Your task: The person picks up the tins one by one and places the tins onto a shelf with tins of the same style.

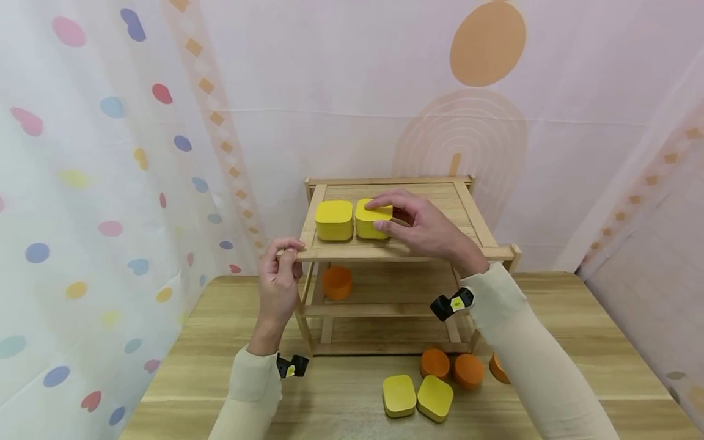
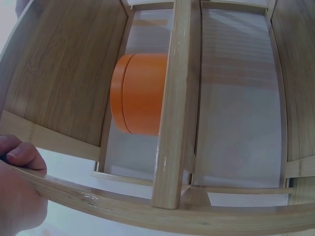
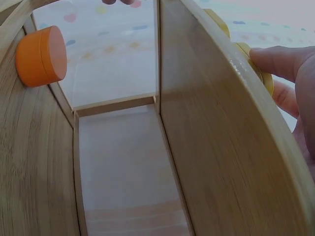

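A three-tier wooden shelf rack [image 1: 352,252] stands on the table. On its top tier sit two yellow rounded-square boxes side by side, with a narrow gap between them. My right hand [image 1: 422,225] holds the right-hand yellow box [image 1: 365,227], thumb at its front and fingers over its top and far side. The other yellow box [image 1: 334,221] stands to its left, near the front left corner. With fingers curled over that corner of the rack, my left hand [image 1: 279,284] grips the top tier's frame. In the left wrist view its fingers [image 2: 24,155] wrap the wooden edge.
One orange round box [image 1: 337,283] with a lid sits on the middle tier at the left. On the table before the rack lie two yellow boxes [image 1: 399,395] and three orange round ones [image 1: 469,371], one partly behind my right sleeve. A patterned curtain [image 1: 341,73] hangs behind.
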Motion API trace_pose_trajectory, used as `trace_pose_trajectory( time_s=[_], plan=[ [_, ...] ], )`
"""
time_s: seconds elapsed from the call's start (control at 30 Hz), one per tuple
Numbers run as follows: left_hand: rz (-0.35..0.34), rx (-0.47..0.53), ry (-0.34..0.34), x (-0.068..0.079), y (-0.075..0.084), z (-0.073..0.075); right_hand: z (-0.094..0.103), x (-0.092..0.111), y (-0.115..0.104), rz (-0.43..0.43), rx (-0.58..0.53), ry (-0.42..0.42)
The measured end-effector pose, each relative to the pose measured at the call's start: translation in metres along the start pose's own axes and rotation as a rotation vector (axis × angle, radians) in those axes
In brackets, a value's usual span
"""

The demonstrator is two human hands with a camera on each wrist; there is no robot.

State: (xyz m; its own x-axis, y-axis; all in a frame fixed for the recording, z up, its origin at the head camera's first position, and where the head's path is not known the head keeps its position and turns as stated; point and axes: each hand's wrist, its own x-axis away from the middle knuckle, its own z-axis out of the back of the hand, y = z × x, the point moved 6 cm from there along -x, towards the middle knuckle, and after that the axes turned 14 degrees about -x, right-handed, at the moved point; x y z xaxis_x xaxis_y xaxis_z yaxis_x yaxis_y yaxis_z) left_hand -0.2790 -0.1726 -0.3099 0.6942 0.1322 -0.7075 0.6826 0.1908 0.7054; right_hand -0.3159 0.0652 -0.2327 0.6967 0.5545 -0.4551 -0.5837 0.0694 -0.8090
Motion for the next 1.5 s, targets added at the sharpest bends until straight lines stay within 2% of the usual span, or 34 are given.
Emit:
trace_pose_trajectory(
  time_s=[0.23, 0.6, 1.07, 1.5],
  plan=[
    [-0.021, 0.015, 0.004, -0.0003, 0.0025, 0.0022, -0.0033, 0.0000, 0.0004, -0.014, 0.027, -0.031],
    [-0.008, 0.026, 0.008, 0.0006, 0.0005, 0.0041, -0.0055, 0.0003, 0.0014, -0.076, 0.032, -0.057],
    [-0.001, 0.014, 0.013, 0.0010, -0.0017, 0.0067, -0.0080, -0.0014, 0.0038, -0.094, 0.021, -0.058],
    [-0.010, 0.021, 0.014, 0.0004, -0.0006, 0.0077, -0.0093, -0.0029, 0.0021, -0.045, -0.044, -0.063]
  ],
)
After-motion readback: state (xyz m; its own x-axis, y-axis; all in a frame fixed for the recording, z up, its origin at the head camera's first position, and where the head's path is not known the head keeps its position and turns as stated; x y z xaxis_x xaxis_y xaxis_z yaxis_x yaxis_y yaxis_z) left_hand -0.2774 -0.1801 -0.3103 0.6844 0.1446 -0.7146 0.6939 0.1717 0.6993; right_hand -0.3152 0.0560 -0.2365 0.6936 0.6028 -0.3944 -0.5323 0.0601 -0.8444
